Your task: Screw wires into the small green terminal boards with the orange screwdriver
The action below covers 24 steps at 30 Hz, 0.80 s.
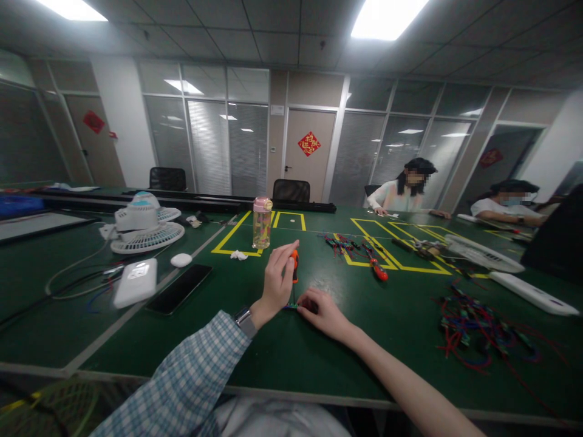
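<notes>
Orange coloured the handle of the upright screwdriver [295, 261], which we grasped between the thumb and outstretched fingers of our left hand [277, 276], partly covering it. Its shaft came down toward a small green board [291, 306] on the desk [291, 364], just beside our right hand [327, 312]; those fingers were curled, and we could not tell whether they pinched the board. Beyond our left hand stood a pink-lidded bottle [262, 227]; a dark phone [180, 290] lay leftward. To our right were a red-handled tool [379, 270] and a wire tangle [473, 331].
</notes>
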Motion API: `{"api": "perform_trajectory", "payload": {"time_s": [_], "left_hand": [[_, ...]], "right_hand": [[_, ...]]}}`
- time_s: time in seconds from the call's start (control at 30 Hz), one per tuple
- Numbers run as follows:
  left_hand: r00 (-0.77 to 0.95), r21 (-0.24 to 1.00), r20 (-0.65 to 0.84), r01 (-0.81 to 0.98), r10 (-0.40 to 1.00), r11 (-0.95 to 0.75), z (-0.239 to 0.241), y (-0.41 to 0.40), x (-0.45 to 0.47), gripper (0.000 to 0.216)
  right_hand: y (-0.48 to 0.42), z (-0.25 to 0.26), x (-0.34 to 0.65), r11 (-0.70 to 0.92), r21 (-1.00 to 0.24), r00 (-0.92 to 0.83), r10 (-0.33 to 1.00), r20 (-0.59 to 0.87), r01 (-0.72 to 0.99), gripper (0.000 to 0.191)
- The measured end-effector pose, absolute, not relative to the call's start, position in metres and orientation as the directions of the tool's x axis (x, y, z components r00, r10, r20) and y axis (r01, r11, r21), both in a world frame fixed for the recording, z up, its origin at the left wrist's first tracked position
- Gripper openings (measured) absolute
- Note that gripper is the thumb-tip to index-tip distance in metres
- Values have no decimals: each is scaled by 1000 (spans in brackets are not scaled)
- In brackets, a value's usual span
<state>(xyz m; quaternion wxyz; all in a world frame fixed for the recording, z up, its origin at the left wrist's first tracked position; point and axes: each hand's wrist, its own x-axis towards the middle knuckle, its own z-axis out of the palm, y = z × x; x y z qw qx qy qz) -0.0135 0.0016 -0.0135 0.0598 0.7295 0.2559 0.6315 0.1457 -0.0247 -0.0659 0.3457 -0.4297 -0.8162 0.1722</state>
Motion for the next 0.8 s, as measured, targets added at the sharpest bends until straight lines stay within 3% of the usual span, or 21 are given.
{"api": "perform_trajectory", "payload": {"time_s": [0.27, 0.57, 0.8], "left_hand": [[-16, 385, 911, 383, 411, -840, -14, 1, -12, 29], [61, 429, 886, 270, 459, -862, -14, 1, -14, 36], [2, 393, 906, 361, 423, -845, -15, 2, -12, 27]], "right_hand": [[-25, -65, 146, 578, -568, -397, 816, 420, 586, 9], [-25, -65, 145, 565, -573, -392, 825, 408, 593, 9], [-26, -63, 145, 568, -566, -393, 823, 410, 598, 10]]}}
